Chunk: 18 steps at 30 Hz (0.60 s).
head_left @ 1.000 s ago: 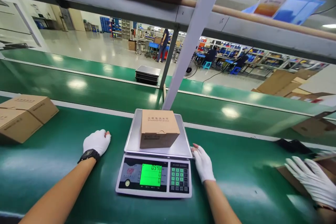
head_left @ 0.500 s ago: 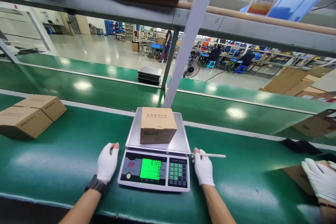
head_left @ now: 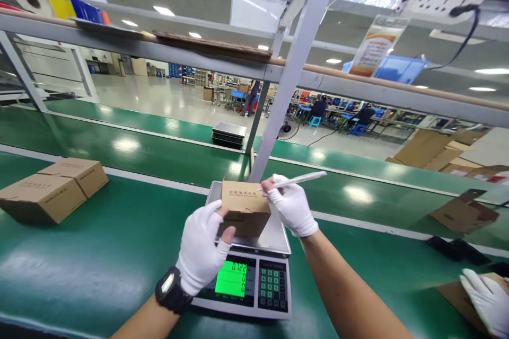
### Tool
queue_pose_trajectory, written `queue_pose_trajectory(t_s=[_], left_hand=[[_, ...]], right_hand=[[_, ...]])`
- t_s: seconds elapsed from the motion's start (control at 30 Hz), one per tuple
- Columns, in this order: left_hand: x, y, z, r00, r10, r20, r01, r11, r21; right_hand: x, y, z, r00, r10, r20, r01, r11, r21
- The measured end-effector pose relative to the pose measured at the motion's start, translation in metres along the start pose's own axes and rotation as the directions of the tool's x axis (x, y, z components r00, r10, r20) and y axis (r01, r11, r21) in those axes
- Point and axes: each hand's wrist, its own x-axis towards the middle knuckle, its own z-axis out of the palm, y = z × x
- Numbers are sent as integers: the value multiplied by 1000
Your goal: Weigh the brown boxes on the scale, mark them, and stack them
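A brown cardboard box (head_left: 248,222) with printing on its lid stands on the metal plate of a digital scale (head_left: 274,286), whose green display is lit. My left hand (head_left: 204,246), in a white glove with bare fingertips, is at the box's left front, thumb and fingers apart; whether it touches the box I cannot tell. A slim white pen (head_left: 304,178) is pinched in my gloved right hand (head_left: 292,204), at the box's right top edge. The pen's tip points left over the lid.
Two more cardboard boxes (head_left: 55,188) sit on the green bench at the left. On the right, a co-worker's gloved hand (head_left: 487,296) rests on another box (head_left: 457,296). A slanted metal post (head_left: 284,79) rises behind the scale. Black items (head_left: 457,250) lie at the right.
Both my hands have moved from beside the scale up to the box, the right one bringing the pen over its lid. My left fingers have spread. The view has tilted upward.
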Motion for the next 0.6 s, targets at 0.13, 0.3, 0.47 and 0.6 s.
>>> queue_pose_trajectory(t_s=[0.13,0.3,0.47,0.6], left_hand=[[6,4,8,999,49,-17,-47,995,85],[5,1,8,999,48,-15,-47,997,63],[3,3,10,998,44,-43,-42,997,57],[2,4,12,997,45,-68,-40,997,66]], right_hand=[[19,-8,21,979,107,173,-86,988,-128],[30,-5,34,980,156,123,-120,958,-260],[32,-5,37,981,155,120,-114,948,-297],[32,-5,37,981,151,118,-104,938,-330]])
